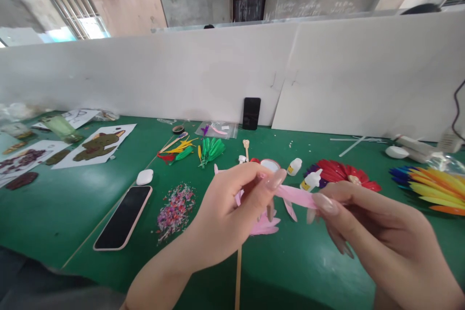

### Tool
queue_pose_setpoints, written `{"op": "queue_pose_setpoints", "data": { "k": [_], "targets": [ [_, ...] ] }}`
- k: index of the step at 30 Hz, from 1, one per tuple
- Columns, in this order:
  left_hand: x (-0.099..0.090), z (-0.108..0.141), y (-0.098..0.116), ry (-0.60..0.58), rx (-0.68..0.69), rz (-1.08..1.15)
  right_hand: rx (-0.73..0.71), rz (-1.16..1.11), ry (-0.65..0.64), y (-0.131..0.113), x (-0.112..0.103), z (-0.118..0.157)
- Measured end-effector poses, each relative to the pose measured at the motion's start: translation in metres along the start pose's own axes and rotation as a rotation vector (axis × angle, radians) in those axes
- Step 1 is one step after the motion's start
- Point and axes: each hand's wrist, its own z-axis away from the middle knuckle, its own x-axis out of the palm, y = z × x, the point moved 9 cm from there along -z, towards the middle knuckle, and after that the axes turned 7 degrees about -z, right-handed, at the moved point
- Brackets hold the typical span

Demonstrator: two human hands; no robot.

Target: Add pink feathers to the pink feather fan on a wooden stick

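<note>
A long pink feather (296,195) is stretched between my two hands above the green table. My left hand (232,203) pinches one end between thumb and fingertips. The other end sits between the thumb and fingers of my right hand (385,232). Below and partly behind my left hand lies a pile of pink feathers (264,225), with a loose pink feather (290,209) beside it. Just beyond my hands are a white glue bottle (311,180) with a pointed nozzle and a second small white bottle (294,166). A round white lid or dish (270,165) is partly hidden by my left hand.
Left are a phone (123,218), a white earbud case (145,177) and colourful scraps (176,210). Green feathers (211,150) lie farther back. To the right are a red feather flower (345,174) and a yellow-orange one (436,186). Another phone (251,113) leans on the white partition (163,77).
</note>
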Motion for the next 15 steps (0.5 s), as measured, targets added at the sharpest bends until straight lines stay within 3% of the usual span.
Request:
{"op": "queue_pose_setpoints", "data": {
  "k": [7,15],
  "targets": [
    [0.0001,0.0032,-0.0024,0.100,0.063,-0.038,0.041,-0.027,0.019,-0.0005,-0.0026,0.0006],
    [0.0074,0.0009,-0.0009,0.048,0.063,0.086,0.115,-0.067,0.082,0.0006,-0.0059,0.0050]
  ]
}}
